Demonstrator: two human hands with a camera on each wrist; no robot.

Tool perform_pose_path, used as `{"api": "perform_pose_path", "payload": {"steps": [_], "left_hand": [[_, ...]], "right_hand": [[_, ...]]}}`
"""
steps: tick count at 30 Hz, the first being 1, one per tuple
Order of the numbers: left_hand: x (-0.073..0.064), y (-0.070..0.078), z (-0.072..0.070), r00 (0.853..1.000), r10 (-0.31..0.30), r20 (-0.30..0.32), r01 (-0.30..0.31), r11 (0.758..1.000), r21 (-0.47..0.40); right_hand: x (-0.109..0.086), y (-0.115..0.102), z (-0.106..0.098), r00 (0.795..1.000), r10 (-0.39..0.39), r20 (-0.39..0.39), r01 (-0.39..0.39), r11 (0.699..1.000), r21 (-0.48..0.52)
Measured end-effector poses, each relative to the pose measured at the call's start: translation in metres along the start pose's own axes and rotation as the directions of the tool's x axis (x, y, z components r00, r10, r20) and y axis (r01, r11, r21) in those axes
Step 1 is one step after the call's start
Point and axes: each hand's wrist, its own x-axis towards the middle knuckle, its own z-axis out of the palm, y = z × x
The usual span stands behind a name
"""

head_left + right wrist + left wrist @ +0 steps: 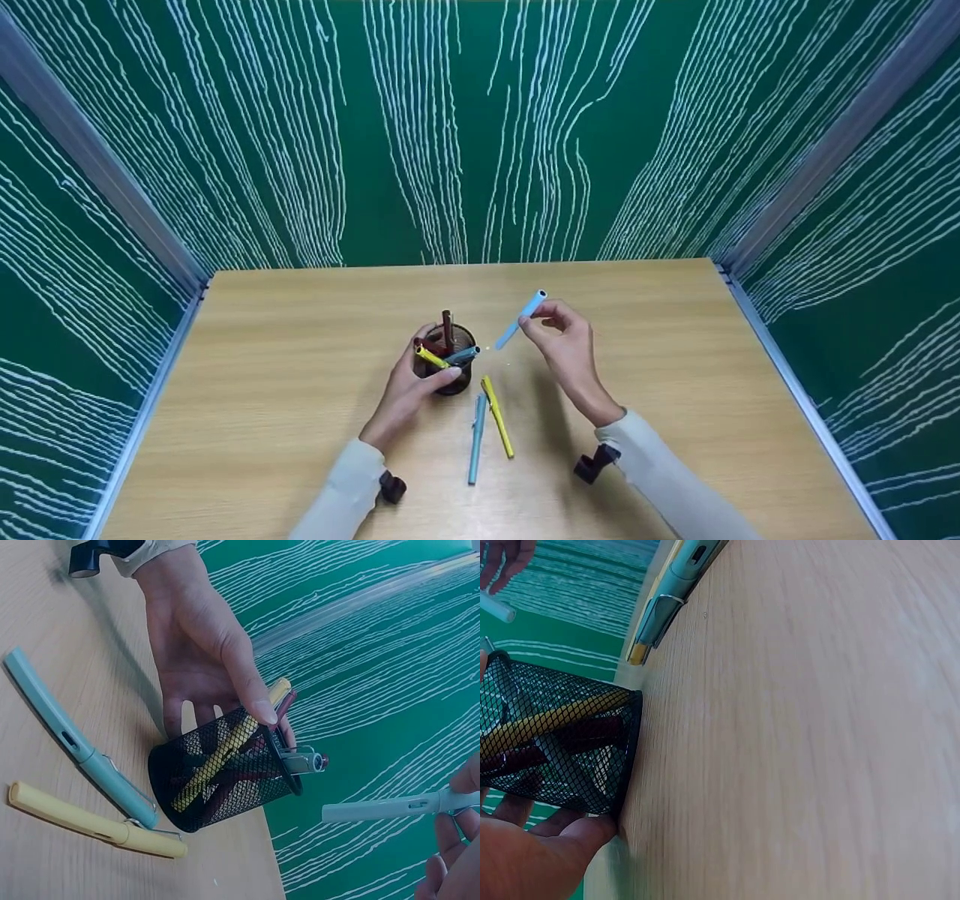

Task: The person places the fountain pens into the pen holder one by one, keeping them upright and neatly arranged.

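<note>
Light-blue clip pen aloft beside mesh pen cup

Right hand pinches the pen between thumb and fingers. Left hand curls round the cup. Judged risk: stored pens crossing at the mouth could snag it if lowered there; a slack left grip could tip the cup onto the loose yellow pen and teal pen.

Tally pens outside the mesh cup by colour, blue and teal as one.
Blue/teal: 2 (held pen in the right hand, teal pen on the table)
Yellow: 1 (yellow pen, also on the table)
Total: 3
</note>
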Motion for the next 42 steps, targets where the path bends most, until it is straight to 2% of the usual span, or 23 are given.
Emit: {"api": "perform_pose_path", "payload": {"steps": [5,20,28,35,42], "left_hand": [[0.002,-0.001,0.0,0.999,0.028,0.024,-0.027,0.999,-0.028],[0.003,-0.001,0.0,0.999,0.045,0.024,-0.044,0.999,-0.018],[0.003,-0.002,0.0,0.999,0.038,0.019,-0.038,0.999,-0.016],[0.002,-0.002,0.0,0.999,0.032,0.018,-0.032,0.999,0.001],[0.001,-0.002,-0.002,1.0,0.029,0.011,-0.029,0.999,0.026]], "right_hand": [[0.001,-0.002,0.005,1.0,0.003,0.001,-0.003,1.0,-0.002],[0.001,-0.003,0.022,0.999,-0.005,0.032,0.005,1.0,-0.003],[0.0,-0.002,0.028,0.999,-0.001,0.038,0.002,0.999,-0.032],[0.0,0.003,0.032,0.998,-0.027,0.051,0.028,0.999,-0.024],[-0.002,0.007,0.034,0.997,0.001,0.075,0.002,0.999,-0.042]]}}
